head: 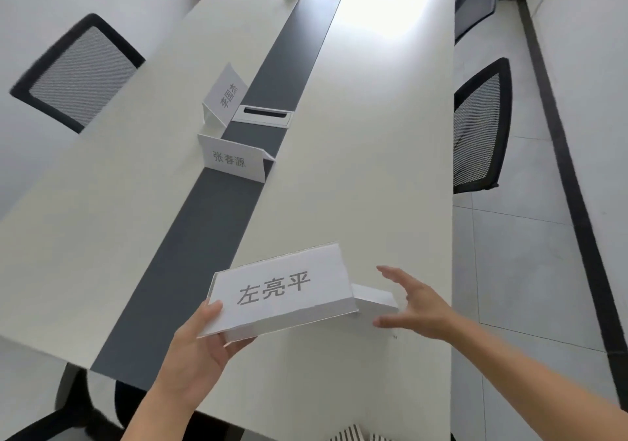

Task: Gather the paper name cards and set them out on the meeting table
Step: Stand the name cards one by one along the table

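Left hand (190,349) grips the left end of name card 左亮平 (275,291), thumb on top, over the near end of the meeting table (373,168). Right hand (418,308) has its fingers spread at the card's right end; contact unclear. Ahead on the dark centre strip (204,223) stands card 张春源 (234,160). Behind it are an angled card (222,95) and a cable hatch (261,114). Left mesh chair (78,70) and right mesh chair (479,128) flank the table.

One black mesh-back chair (76,73) stands at 10 o'clock, a second mesh-back chair (482,128) at 2 o'clock. Pale floor tiles (509,247) and a black baseboard (577,189) run along 3 o'clock.
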### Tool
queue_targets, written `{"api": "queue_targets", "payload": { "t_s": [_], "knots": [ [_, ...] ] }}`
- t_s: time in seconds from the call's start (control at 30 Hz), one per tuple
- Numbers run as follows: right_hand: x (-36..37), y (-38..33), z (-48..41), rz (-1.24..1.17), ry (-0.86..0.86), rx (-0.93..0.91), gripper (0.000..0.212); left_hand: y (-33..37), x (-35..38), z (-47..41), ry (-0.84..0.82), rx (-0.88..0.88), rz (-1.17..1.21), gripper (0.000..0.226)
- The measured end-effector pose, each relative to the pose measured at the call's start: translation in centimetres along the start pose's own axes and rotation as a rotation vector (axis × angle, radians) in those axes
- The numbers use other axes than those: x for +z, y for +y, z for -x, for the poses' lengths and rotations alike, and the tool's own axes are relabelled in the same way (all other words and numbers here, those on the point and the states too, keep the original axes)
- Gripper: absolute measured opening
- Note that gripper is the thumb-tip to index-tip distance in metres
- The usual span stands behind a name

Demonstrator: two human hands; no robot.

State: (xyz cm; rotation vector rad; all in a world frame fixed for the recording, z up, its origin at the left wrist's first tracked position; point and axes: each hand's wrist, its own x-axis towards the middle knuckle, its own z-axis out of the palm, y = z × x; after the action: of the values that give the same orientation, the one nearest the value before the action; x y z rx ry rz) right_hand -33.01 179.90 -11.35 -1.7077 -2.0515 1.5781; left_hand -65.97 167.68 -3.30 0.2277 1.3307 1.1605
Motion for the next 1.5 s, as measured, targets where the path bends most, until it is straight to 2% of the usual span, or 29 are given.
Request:
{"api": "queue_targets", "payload": {
  "t_s": [0.07,0.17,0.47,0.57,0.67,0.73,0.8,0.9,1.03,1.17,1.3,1.4,1.5],
  "knots": [
    [1.4,1.7,-0.5,0.122,-0.027,0.013,0.102,-0.4,-1.1,0.9,0.070,-0.005,0.040,0.048],
    [2.8,3.4,-1.1,0.184,0.022,0.009,0.090,-1.1,-2.2,2.0,0.147,-0.018,0.073,0.045],
    [2.4,2.2,0.1,0.058,0.244,-0.101,0.061,-1.2,-1.7,3.1,0.164,-0.005,0.168,0.037],
    [1.3,0.2,0.8,-0.062,0.275,-0.152,0.050,-0.6,-0.9,2.9,0.125,0.013,0.200,0.038],
    [-0.3,-2.4,1.9,-0.325,0.292,-0.161,0.026,0.3,0.2,2.5,0.068,0.033,0.222,0.050],
    [-1.9,-3.5,3.1,-0.480,0.349,-0.155,0.017,0.8,1.3,2.3,0.003,0.041,0.217,0.057],
    [-3.5,-3.6,4.7,-0.608,0.399,-0.145,0.017,1.1,2.7,2.0,-0.052,0.053,0.199,0.059],
    [-5.8,-1.9,7.7,-0.771,0.465,-0.109,0.030,1.0,5.5,1.8,-0.095,0.087,0.162,0.055],
    [-8.8,2.9,12.4,-0.853,0.625,-0.048,0.019,-0.2,10.2,1.8,-0.133,0.096,0.115,0.045],
    [-11.6,8.4,17.5,-0.906,0.737,0.010,0.034,-2.3,15.8,2.0,-0.156,0.091,0.055,0.038],
    [-14.4,14.5,22.4,-0.949,0.804,0.072,0.013,-6.0,21.9,2.6,-0.146,0.078,0.007,0.026],
    [-16.7,19.0,25.1,-0.949,0.836,0.136,0.017,-9.9,26.4,3.3,-0.122,0.043,0.010,0.035],
    [-18.8,22.4,26.9,-0.957,0.835,0.174,0.027,-13.2,30.3,4.1,-0.090,-0.012,0.005,0.024]
  ]
}}
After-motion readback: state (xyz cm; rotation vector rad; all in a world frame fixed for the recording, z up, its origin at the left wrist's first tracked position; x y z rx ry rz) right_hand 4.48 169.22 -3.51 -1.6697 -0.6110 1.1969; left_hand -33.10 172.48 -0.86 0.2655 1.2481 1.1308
